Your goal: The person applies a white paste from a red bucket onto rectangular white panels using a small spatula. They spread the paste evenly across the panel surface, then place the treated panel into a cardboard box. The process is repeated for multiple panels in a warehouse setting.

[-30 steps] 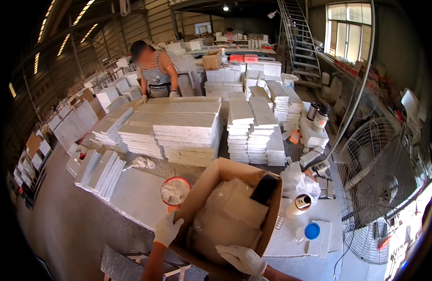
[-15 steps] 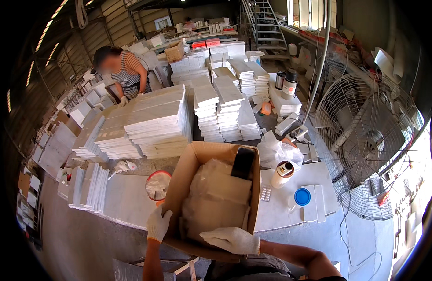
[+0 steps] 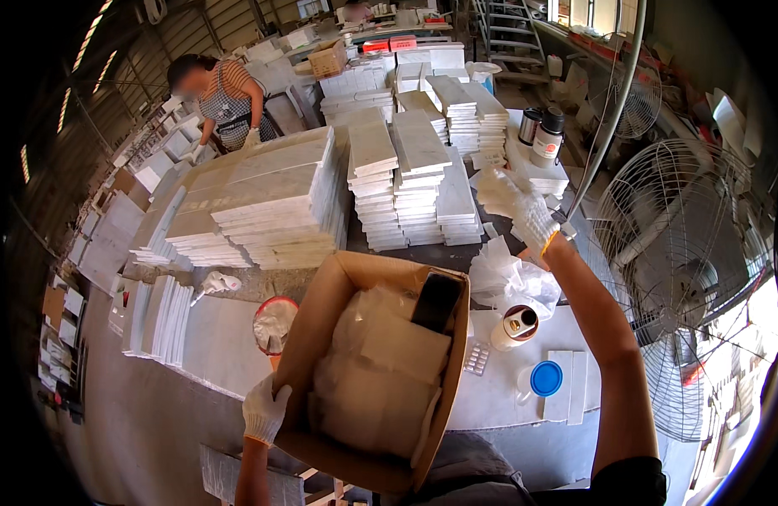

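A: Where's your box (image 3: 316, 337)?

B: In front of you, at the near edge of the table (image 3: 237, 339). Your left hand (image 3: 265, 408) is clamped on its left wall; your right hand (image 3: 534, 221) is out well apart from it, too blurred to tell whether it grips anything.

A: How will it handle for you?

B: Probably fairly light, though you can't judge weight by sight. Expect stiffish card that may bow if you squeeze one wall. The packets (image 3: 403, 344) look soft and slick; the phone (image 3: 436, 301) could slide and crack. Best hold opposite walls, low down.
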Demonstrator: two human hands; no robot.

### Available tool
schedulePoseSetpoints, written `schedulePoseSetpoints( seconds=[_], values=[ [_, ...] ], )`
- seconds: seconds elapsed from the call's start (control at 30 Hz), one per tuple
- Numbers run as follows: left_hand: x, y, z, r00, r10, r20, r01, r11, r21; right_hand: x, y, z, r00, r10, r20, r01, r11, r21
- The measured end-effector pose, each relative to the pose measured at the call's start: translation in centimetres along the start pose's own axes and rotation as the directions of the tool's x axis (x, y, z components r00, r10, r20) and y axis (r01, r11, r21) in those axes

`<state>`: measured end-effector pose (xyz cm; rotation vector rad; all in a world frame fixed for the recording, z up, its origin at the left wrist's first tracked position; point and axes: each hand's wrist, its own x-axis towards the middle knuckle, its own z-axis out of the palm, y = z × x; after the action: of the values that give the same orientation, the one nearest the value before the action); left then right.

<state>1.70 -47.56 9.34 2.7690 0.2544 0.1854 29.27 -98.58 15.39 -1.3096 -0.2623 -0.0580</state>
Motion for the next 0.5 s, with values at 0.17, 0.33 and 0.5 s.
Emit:
schedulePoseSetpoints(
  seconds=[0.17, 0.33, 0.5],
  values=[
    [0.3, -0.2, -0.1, 1.0, 0.022, -0.001, -0.022, 0.999, 0.039, 7.1, 6.1, -6.6, 0.973, 0.102, 0.209, -0.16, 0.944, 0.287],
    [1.1, 0.6, -3.1, 0.974, -0.027, 0.226, -0.054, 0.938, 0.342, 8.5, 7.3, -3.2, 0.97, 0.216, 0.107, -0.235, 0.948, 0.215],
    [6.3, 6.6, -4.6, 0.982, 0.186, 0.045, -0.191, 0.951, 0.244, 13.2, 10.1, -5.3, 0.82, -0.003, 0.572, -0.376, 0.751, 0.543]
  ],
)
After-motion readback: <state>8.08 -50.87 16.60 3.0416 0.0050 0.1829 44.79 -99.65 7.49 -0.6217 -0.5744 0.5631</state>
